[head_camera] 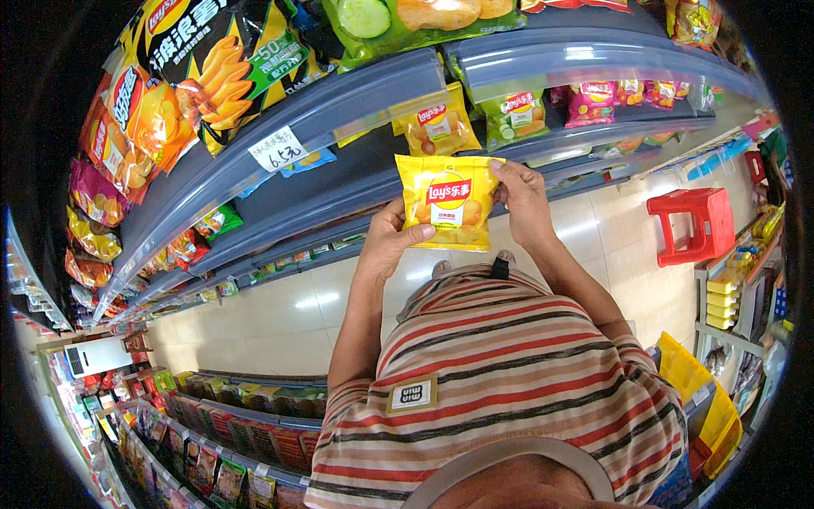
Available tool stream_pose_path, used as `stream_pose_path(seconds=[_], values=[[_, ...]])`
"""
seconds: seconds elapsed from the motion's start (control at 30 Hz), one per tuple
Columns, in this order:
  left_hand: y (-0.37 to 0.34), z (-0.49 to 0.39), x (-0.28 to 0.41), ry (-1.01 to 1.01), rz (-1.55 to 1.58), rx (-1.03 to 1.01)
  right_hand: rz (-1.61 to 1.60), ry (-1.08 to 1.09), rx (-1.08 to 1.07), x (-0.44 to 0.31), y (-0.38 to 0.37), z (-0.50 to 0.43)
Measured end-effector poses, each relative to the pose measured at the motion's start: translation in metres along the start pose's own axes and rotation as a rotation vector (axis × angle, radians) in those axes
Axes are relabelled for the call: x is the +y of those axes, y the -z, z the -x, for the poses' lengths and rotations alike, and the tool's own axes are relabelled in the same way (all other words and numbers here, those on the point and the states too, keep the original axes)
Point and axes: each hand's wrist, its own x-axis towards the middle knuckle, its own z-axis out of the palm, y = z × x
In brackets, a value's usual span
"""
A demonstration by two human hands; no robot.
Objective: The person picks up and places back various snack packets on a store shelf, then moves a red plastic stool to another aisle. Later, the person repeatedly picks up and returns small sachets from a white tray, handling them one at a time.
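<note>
A small yellow Lay's potato chip bag (453,207) is held upright between both hands, its printed front facing the camera. My left hand (393,238) grips its lower left edge, thumb across the front. My right hand (520,194) pinches its upper right corner. Just beyond, on the shelf, stands a similar yellow chip bag (439,127), with a green chip bag (516,118) to its right. Pink chip bags (590,105) sit farther right. Large black chip bags (216,70) and orange chip bags (137,133) fill the upper left shelf.
A shelf edge with a clear plastic strip (356,95) curves across the front, bearing a handwritten price tag (278,148). A red plastic stool (693,226) stands on the tiled floor at right. Behind the body are shelves of packaged goods (254,432) and a yellow bin (699,394).
</note>
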Motion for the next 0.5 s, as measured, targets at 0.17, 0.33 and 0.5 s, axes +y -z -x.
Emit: stream_pose_path(seconds=[0.17,0.33,0.5], values=[[-0.008,0.001,0.000,0.006,0.042,0.006,-0.022,0.059,0.017,-0.004,0.009,0.003],[-0.011,0.003,0.000,0.012,0.029,0.027,-0.041,0.085,0.048,0.000,0.020,0.000],[-0.018,0.001,-0.002,-0.075,0.005,0.034,-0.042,0.079,0.053,-0.007,0.022,0.002]])
